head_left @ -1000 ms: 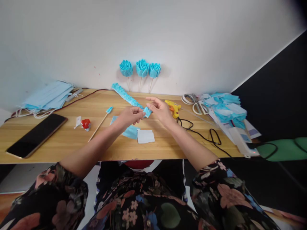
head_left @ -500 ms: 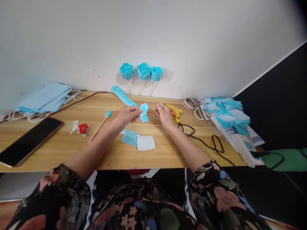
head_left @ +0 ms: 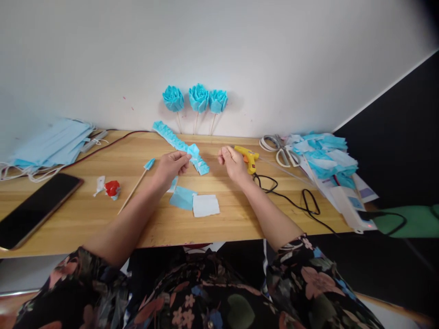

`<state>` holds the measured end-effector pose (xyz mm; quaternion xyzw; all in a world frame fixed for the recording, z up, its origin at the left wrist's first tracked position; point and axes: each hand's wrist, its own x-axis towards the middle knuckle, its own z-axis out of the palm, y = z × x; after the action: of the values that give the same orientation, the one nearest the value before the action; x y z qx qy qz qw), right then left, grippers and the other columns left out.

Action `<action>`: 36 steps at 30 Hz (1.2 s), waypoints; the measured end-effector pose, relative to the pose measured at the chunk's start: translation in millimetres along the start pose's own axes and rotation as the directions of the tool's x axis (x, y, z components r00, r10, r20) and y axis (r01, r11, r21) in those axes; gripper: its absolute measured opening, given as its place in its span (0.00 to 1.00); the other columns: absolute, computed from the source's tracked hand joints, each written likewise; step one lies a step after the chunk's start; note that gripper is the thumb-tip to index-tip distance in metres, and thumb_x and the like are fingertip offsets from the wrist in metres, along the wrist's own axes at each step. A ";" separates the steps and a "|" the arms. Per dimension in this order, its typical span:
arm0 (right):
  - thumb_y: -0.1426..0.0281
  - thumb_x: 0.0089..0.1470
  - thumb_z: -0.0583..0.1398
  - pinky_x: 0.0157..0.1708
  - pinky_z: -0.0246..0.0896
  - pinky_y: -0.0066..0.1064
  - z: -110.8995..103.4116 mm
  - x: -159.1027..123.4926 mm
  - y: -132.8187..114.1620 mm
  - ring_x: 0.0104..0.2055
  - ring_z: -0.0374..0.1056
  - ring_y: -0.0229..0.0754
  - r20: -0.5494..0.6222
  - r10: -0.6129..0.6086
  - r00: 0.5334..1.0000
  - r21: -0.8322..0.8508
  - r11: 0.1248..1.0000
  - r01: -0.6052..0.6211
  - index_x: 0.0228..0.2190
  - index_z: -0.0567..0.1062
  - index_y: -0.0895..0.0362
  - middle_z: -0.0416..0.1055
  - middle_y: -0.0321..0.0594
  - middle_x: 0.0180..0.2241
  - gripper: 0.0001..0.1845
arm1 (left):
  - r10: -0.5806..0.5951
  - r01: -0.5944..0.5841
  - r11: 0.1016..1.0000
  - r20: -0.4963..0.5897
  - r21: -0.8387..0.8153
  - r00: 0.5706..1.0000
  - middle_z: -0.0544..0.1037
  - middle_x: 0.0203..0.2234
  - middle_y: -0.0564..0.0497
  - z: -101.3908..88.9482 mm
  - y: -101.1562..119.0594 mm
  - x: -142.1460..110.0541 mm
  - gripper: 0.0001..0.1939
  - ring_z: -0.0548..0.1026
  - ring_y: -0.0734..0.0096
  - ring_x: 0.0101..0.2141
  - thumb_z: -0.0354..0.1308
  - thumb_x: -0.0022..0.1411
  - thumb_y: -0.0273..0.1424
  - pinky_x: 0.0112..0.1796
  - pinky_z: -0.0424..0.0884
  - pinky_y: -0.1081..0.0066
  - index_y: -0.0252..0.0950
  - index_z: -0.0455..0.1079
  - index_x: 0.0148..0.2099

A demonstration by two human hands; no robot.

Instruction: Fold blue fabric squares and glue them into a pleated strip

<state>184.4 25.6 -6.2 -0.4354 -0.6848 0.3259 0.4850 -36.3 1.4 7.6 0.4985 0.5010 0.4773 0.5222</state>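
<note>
Between its thumb and fingers, my left hand (head_left: 171, 168) pinches a small folded blue petal (head_left: 193, 150). This petal is over a row of overlapping folded blue petals (head_left: 168, 134) lying on the table. To the right, my right hand (head_left: 233, 164) is raised with its fingers curled together; whether anything is in them I cannot make out. Just beside that hand lies a yellow glue gun (head_left: 250, 157). Below the hands, a blue fabric piece (head_left: 183, 198) and a white fabric piece (head_left: 206, 205) lie flat. A stick with a blue tip (head_left: 149, 163) rests left of my left hand.
Three blue flowers on sticks (head_left: 199, 98) lean against the wall. Face masks (head_left: 55, 141), a phone (head_left: 39, 208) and a red crumpled piece (head_left: 112, 188) are at left. Scissors (head_left: 286, 157), a pile of blue pieces (head_left: 325, 155) and a power strip (head_left: 351, 208) are at right.
My left hand and the petal have shifted slightly left, toward the row of petals. My right hand stays raised with curled fingers. The whole view has shifted a little.
</note>
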 end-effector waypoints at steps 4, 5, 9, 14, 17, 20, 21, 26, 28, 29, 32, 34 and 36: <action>0.48 0.65 0.50 0.38 0.61 0.32 -3.9 1.2 -0.1 0.31 0.65 0.38 0.040 -0.058 0.998 -0.020 0.998 0.059 0.34 0.70 0.53 0.69 0.34 0.26 0.23 | 0.006 -0.006 1.000 -0.034 -0.001 0.999 0.69 0.18 0.56 0.1 2.7 -1.3 0.14 0.64 0.81 0.19 0.63 0.54 0.39 0.21 0.59 0.76 0.34 0.67 0.25; 0.49 0.65 0.50 0.39 0.62 0.33 -4.6 1.4 0.5 0.32 0.66 0.39 0.043 -0.065 0.997 -0.015 0.998 0.065 0.36 0.71 0.54 0.70 0.35 0.27 0.23 | 0.004 -0.004 1.000 -0.041 -0.007 0.999 0.69 0.18 0.56 0.4 3.6 -1.8 0.14 0.64 0.81 0.19 0.64 0.54 0.39 0.21 0.59 0.76 0.35 0.67 0.26; 0.52 0.64 0.52 0.44 0.66 0.34 -5.4 0.7 1.2 0.37 0.71 0.39 0.057 -0.042 0.998 0.026 0.999 0.040 0.43 0.73 0.54 0.76 0.38 0.33 0.20 | 0.005 -0.007 0.999 -0.049 -0.035 0.999 0.69 0.18 0.56 1.1 5.6 -2.5 0.13 0.63 0.80 0.18 0.63 0.54 0.38 0.21 0.59 0.75 0.35 0.68 0.27; 0.54 0.59 0.60 0.43 0.68 0.34 -2.7 -1.1 -0.5 0.37 0.74 0.39 0.055 0.035 0.998 0.104 0.994 -0.041 0.40 0.75 0.55 0.80 0.40 0.35 0.17 | 0.025 -0.028 0.999 -0.052 -0.046 0.998 0.69 0.17 0.56 0.9 4.8 -1.8 0.13 0.64 0.80 0.18 0.63 0.55 0.38 0.21 0.59 0.75 0.35 0.67 0.26; 0.54 0.58 0.61 0.37 0.68 0.32 -2.7 -1.9 -1.5 0.31 0.72 0.37 0.037 0.047 0.998 0.128 0.990 -0.052 0.34 0.76 0.56 0.79 0.39 0.31 0.17 | 0.013 -0.016 0.998 -0.047 -0.059 0.999 0.69 0.17 0.56 1.2 4.0 -1.6 0.12 0.64 0.80 0.18 0.63 0.55 0.37 0.21 0.59 0.76 0.35 0.68 0.27; 0.52 0.60 0.59 0.31 0.65 0.29 -4.4 -3.8 -3.4 0.26 0.68 0.35 0.003 0.063 0.998 0.089 0.994 -0.063 0.31 0.76 0.55 0.75 0.35 0.24 0.20 | 0.016 -0.018 0.998 -0.040 -0.055 0.999 0.69 0.17 0.56 1.6 3.9 -1.8 0.13 0.64 0.80 0.18 0.62 0.56 0.37 0.21 0.59 0.76 0.35 0.67 0.26; 0.50 0.60 0.58 0.30 0.64 0.28 -5.2 -4.4 -4.0 0.25 0.67 0.35 -0.009 0.070 0.998 0.068 0.995 -0.069 0.30 0.75 0.55 0.73 0.34 0.22 0.21 | 0.016 -0.018 0.999 -0.040 -0.049 0.999 0.69 0.17 0.56 1.6 4.1 -2.0 0.13 0.63 0.80 0.18 0.62 0.56 0.36 0.21 0.59 0.76 0.35 0.67 0.25; 0.46 0.62 0.54 0.24 0.57 0.28 -10.4 -4.0 -3.9 0.18 0.59 0.34 -0.103 0.115 0.988 -0.005 0.993 -0.116 0.21 0.69 0.54 0.62 0.31 0.14 0.29 | 0.030 -0.033 0.998 -0.053 -0.055 0.998 0.69 0.18 0.56 0.8 5.9 -2.8 0.13 0.64 0.80 0.18 0.62 0.57 0.36 0.22 0.59 0.76 0.35 0.67 0.26; 0.46 0.62 0.54 0.23 0.56 0.30 -12.9 -2.0 -3.5 0.16 0.57 0.35 -0.158 0.125 0.980 -0.045 0.990 -0.134 0.19 0.69 0.54 0.58 0.30 0.12 0.30 | 0.025 -0.029 0.998 -0.059 -0.060 0.998 0.69 0.18 0.56 1.0 6.4 -3.1 0.13 0.64 0.80 0.18 0.62 0.57 0.36 0.22 0.59 0.75 0.35 0.67 0.26; 0.47 0.62 0.54 0.24 0.58 0.30 -14.0 -1.0 -3.6 0.17 0.58 0.36 -0.171 0.117 0.978 -0.071 0.989 -0.131 0.21 0.71 0.54 0.59 0.30 0.12 0.28 | 0.022 -0.026 0.998 -0.056 -0.057 0.998 0.69 0.18 0.56 1.4 6.6 -3.4 0.13 0.63 0.80 0.18 0.62 0.57 0.36 0.21 0.59 0.75 0.35 0.67 0.26; 0.53 0.60 0.60 0.36 0.67 0.34 -14.7 0.3 -5.9 0.30 0.71 0.42 -0.123 0.047 0.991 -0.115 0.991 -0.061 0.43 0.78 0.52 0.76 0.36 0.25 0.18 | 0.020 -0.020 0.999 -0.017 -0.032 1.000 0.68 0.17 0.56 3.9 7.3 -5.3 0.14 0.62 0.81 0.18 0.62 0.56 0.38 0.22 0.59 0.75 0.35 0.66 0.25; 0.55 0.59 0.62 0.47 0.69 0.39 -12.5 -1.0 -8.6 0.47 0.74 0.46 -0.032 0.010 0.999 -0.072 0.997 -0.013 0.56 0.72 0.49 0.80 0.42 0.44 0.25 | 0.013 -0.013 1.000 0.013 -0.012 1.000 0.68 0.17 0.56 6.3 8.9 -7.5 0.14 0.62 0.80 0.18 0.62 0.55 0.39 0.22 0.59 0.75 0.35 0.66 0.25; 0.54 0.60 0.60 0.55 0.66 0.42 -8.5 -3.5 -11.7 0.57 0.70 0.47 0.053 0.019 0.998 0.017 1.000 -0.020 0.59 0.69 0.47 0.76 0.43 0.53 0.28 | 0.001 -0.002 1.000 0.037 0.009 0.999 0.67 0.17 0.56 8.8 11.6 -10.1 0.14 0.62 0.80 0.19 0.63 0.55 0.39 0.22 0.58 0.75 0.36 0.67 0.25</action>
<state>189.7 17.8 5.3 -0.4289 -0.6902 0.3479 0.4676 -28.0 -8.5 19.7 0.5099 0.4929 0.4662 0.5289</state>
